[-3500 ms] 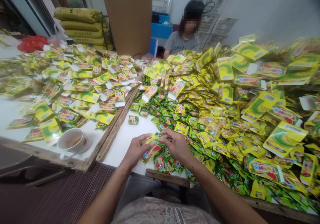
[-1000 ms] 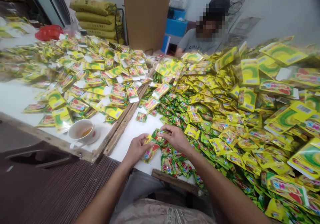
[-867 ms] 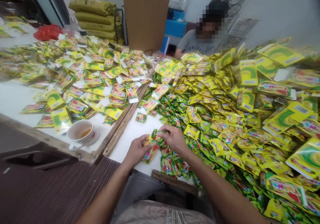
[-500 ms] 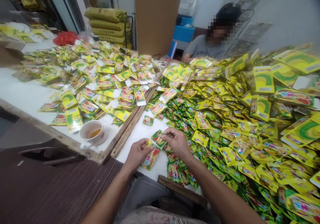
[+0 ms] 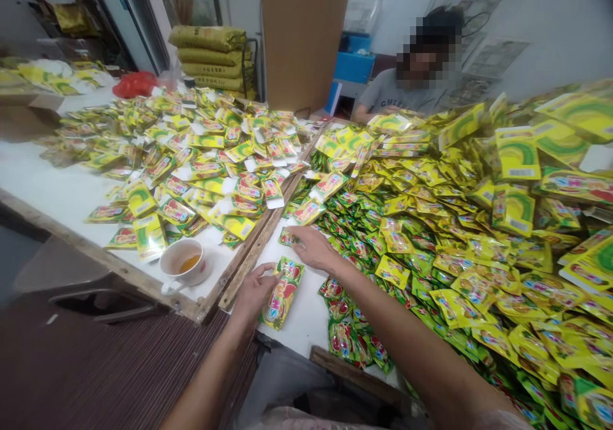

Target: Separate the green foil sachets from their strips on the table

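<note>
My left hand (image 5: 253,296) is closed on the side of a small yellow and green carton (image 5: 283,296) printed with fruit, tilted over the white tabletop. Up and to the right, my right hand (image 5: 313,248) has its fingers at a small green sachet (image 5: 286,236); they look pinched on its right edge, the fingertips partly hidden. Beside my right forearm spreads a large heap of green sachets (image 5: 357,232) and yellow sachets (image 5: 483,283). A few green sachets (image 5: 347,340) lie close to the front edge.
A white cup (image 5: 184,264) of amber liquid stands left of my left hand, near a wooden table edge strip (image 5: 261,245). Behind it lies a pile of cartons (image 5: 211,161). More cartons (image 5: 517,155) top the right heap. Another person (image 5: 387,94) sits across the table.
My right hand has left the carton's top end and moved up and left to the single green sachet. The sachet it held at the carton is no longer visible. My left hand keeps the carton.
</note>
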{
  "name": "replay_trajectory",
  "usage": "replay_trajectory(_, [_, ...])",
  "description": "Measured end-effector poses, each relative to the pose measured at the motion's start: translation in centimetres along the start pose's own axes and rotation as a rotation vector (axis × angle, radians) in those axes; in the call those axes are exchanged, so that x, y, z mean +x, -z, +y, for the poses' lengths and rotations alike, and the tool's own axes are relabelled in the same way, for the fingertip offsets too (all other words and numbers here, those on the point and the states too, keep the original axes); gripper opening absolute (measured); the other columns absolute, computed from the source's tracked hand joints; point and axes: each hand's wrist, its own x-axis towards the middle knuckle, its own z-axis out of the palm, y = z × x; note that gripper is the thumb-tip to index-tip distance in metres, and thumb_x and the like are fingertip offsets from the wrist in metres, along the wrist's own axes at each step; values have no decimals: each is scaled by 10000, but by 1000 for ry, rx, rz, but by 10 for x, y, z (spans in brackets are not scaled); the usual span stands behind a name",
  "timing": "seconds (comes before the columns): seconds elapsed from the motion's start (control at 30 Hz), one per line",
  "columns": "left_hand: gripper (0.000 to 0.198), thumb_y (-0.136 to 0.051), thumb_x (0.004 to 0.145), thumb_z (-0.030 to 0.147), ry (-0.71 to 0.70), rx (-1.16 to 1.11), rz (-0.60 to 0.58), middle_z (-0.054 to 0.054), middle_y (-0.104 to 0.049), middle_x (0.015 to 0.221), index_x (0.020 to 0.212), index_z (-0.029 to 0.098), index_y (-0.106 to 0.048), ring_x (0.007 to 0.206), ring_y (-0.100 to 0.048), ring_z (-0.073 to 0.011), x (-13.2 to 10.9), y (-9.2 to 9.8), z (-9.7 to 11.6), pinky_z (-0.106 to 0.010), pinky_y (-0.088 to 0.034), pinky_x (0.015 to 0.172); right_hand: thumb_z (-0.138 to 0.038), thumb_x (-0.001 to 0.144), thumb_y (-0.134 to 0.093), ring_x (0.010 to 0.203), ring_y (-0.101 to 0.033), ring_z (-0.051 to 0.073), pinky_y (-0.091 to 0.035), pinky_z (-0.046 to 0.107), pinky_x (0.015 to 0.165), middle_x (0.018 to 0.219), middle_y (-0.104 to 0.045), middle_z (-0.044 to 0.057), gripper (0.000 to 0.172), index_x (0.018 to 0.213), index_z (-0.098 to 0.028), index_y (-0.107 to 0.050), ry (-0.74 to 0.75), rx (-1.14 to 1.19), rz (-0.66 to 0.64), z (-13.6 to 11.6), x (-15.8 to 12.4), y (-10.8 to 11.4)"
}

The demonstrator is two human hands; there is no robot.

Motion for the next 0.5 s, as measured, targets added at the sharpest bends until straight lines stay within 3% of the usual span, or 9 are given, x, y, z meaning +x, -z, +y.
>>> replay_trajectory(0.13, [497,-767,560,388,11,-1,23,15,-656,552,964,157,-590,499,-619,-171,-3,4,3,-249,-455,503,-91,827,-445,987,-568,201,-384,310,863,1060,-664,76,349,1126,-180,-603,83,-281,-132,6,4,-15])
replay_trajectory(0.27, [533,-776,551,384,-4,4,26,40,-622,513,993,160,-579,474,-589,-151,-6,1,4,-224,-424,476,-56,834,-407,920,-558,216,-367,337,824,998,-654,95,339,1101,-166,-585,77,-457,-128,5,-36,-15])
replay_trajectory(0.4, [559,-757,585,383,20,-37,-78,43,-633,546,1063,174,-558,477,-592,-144,-4,-12,4,-217,-424,472,-202,871,-462,908,-557,207,-370,320,814,1007,-652,76,230,1067,-173,-578,-25,-417,-114,6,-79,2])
replay_trajectory(0.5, [571,-752,593,366,60,-70,-150,20,-671,610,1082,171,-532,499,-611,-147,-2,-23,1,-223,-446,486,-266,890,-455,932,-562,196,-375,303,810,1039,-656,72,242,1079,-183,-581,-138,-392,-36,13,-102,30])
